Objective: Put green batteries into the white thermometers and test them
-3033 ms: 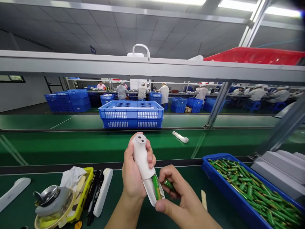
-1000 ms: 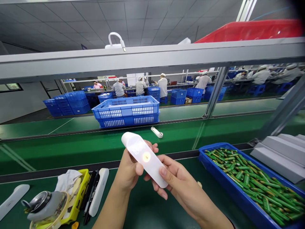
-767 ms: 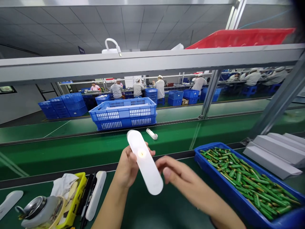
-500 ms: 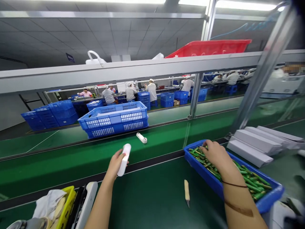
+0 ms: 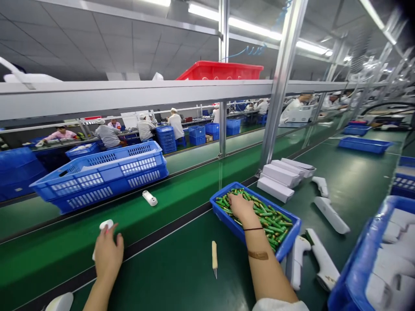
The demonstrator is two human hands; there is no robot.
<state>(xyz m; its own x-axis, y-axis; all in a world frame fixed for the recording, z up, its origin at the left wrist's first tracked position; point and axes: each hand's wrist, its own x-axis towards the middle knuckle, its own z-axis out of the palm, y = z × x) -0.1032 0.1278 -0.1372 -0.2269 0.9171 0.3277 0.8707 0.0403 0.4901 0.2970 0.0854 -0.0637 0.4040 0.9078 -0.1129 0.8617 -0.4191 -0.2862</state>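
My left hand (image 5: 108, 252) is over the green belt at the left, with its fingers closed round a long white plastic casing (image 5: 106, 224). The hand hides most of that casing; only its top end and a sliver of its left edge show. My right hand (image 5: 241, 206) reaches into a blue tray (image 5: 293, 236) full of green batteries with gold-coloured ends (image 5: 274, 220). Its fingers curl down among the batteries, and the fingertips are partly hidden. A knife with a pale handle (image 5: 214, 255) lies on the dark green table between my hands.
Another white casing (image 5: 149, 198) lies on the belt before stacked blue crates (image 5: 106, 177). White boxes (image 5: 275, 189) sit behind the tray. Several white handheld devices (image 5: 330, 214) lie to the right, near a blue bin (image 5: 353, 263) of white parts. Metal posts (image 5: 280, 86) carry an overhead shelf.
The view has swung right. My left hand has carried the white casing left and down toward the belt. My right hand stays among the batteries.
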